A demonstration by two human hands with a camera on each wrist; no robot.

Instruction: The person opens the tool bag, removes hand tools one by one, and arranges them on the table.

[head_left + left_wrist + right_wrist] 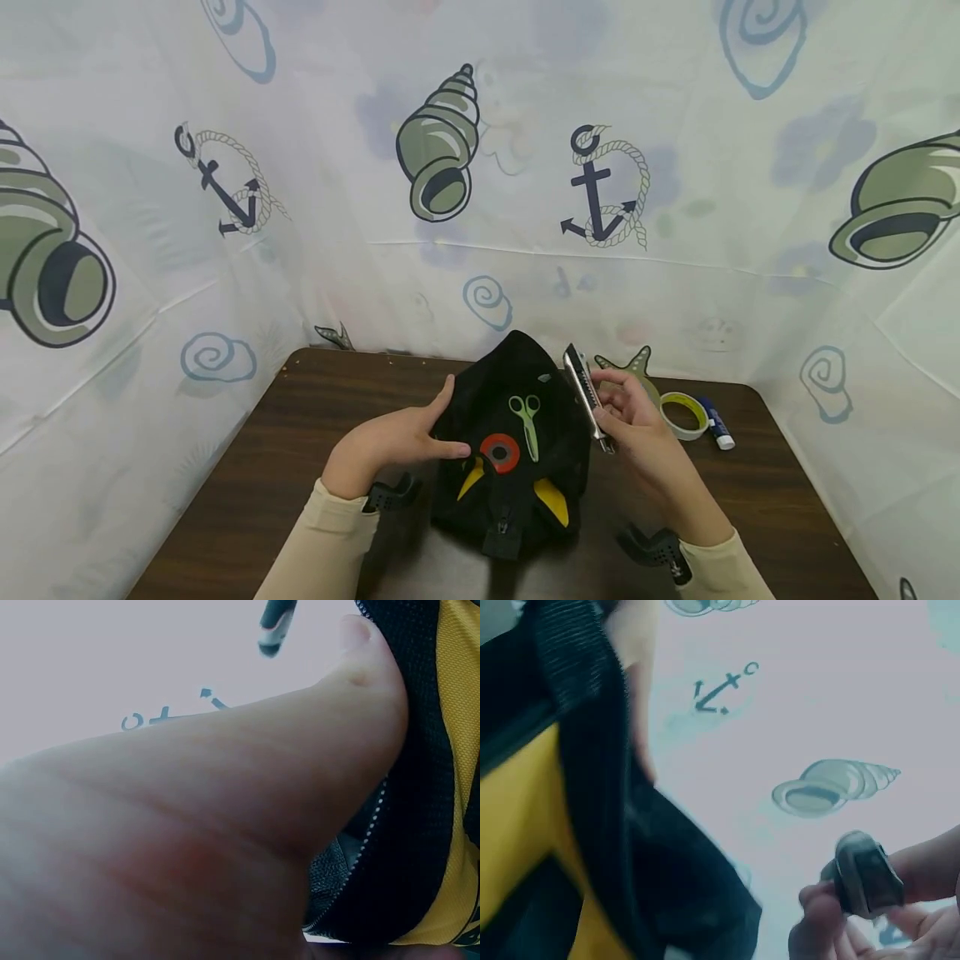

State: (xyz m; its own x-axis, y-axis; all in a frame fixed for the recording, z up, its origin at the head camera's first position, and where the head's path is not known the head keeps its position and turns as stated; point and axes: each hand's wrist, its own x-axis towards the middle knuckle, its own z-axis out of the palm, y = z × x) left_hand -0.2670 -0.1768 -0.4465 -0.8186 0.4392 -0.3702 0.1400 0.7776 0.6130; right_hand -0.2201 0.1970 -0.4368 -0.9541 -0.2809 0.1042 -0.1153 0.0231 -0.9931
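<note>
You pinch the knife (584, 390) in your right hand (636, 421), near the bag's (487, 379) right side. Your left hand (382, 442) touches the bag, but some fingers are hidden, so I can't tell its grip.

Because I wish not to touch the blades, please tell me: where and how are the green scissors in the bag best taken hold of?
I would pinch the green scissors by their finger loops, reaching from above through the opening of the bag. The loops lie at the far end, clear of the red ring, while the narrow end points to the near side.
</note>
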